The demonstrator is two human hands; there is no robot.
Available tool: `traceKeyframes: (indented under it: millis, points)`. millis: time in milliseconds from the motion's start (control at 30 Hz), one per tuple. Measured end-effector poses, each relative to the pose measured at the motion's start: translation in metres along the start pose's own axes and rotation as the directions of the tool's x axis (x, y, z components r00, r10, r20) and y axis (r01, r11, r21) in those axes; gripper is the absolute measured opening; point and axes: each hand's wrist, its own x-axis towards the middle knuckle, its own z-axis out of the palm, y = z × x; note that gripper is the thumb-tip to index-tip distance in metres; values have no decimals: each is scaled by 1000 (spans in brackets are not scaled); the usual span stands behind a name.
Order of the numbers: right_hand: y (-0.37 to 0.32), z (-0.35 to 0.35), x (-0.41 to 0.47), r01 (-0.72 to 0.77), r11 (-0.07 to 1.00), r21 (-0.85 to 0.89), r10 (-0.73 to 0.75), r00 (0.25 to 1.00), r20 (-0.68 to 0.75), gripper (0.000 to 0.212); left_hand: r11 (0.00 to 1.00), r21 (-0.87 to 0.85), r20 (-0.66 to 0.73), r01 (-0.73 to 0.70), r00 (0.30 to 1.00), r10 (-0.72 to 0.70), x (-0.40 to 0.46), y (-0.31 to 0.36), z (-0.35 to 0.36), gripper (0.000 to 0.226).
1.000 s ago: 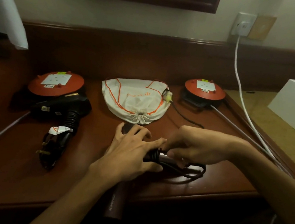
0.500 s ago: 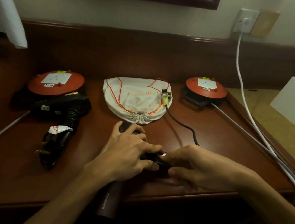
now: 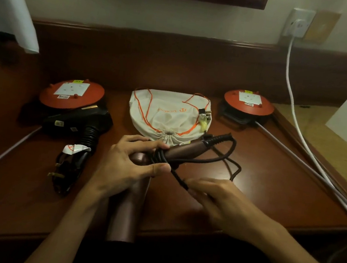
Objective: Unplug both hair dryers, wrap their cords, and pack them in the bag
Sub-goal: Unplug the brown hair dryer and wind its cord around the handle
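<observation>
Fingers of the left hand (image 3: pixel 129 165) curl around the brown hair dryer (image 3: pixel 130 202) where its handle meets the barrel, thumb pressing turns of the dark cord (image 3: pixel 217 160) against the handle. The right hand (image 3: pixel 214 198), just to the right and a little nearer the camera, pinches a strand of that same cord between its fingertips; the two hands sit close together but do not touch. The dryer's barrel points toward the camera and overhangs the front edge of the wooden surface (image 3: pixel 270 185), while the handle angles up and to the right. From the handle's end the cord loops loosely out over the surface and back toward the hands. Its plug (image 3: pixel 204 118) lies on the right edge of the white drawstring bag (image 3: pixel 167 117), which rests flat just behind the hands, trimmed with orange string. To the left lies the black hair dryer (image 3: pixel 78 124), its cord bundled along the handle with a white tag, its plug prongs bare. Behind it sits an orange cable reel (image 3: pixel 72 94) with a socket on top; a second orange reel (image 3: pixel 248 102) sits at the right rear. A white cable (image 3: pixel 290 86) hangs from a wall socket (image 3: pixel 298 23) at the upper right and runs down along the surface's right edge.
</observation>
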Motion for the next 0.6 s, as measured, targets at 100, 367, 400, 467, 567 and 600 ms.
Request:
traceKeyframes:
  millis: [100, 367, 400, 467, 567, 600]
  points:
    - [17, 10, 16, -21, 999, -28, 21, 999, -26, 26, 998, 50, -39, -26, 999, 28, -3, 1, 4, 52]
    - [96, 6, 66, -233, 932, -278, 298, 929, 220, 32, 912, 359, 154, -198, 976, 151, -7, 9, 7, 48]
    - [89, 4, 75, -218, 933, -285, 289, 927, 239, 27, 895, 392, 189, -213, 971, 148, -8, 11, 8, 49]
    - [74, -6, 90, -147, 955, -259, 216, 939, 266, 26, 873, 438, 237, -215, 964, 119, -8, 12, 8, 53]
    - [57, -24, 99, -150, 989, 0, 144, 947, 287, 44, 820, 527, 305, -222, 950, 60, -9, 19, 10, 71]
    - [51, -29, 102, -139, 990, 33, 123, 943, 309, 42, 791, 566, 329, -232, 943, 42, -10, 24, 12, 78]
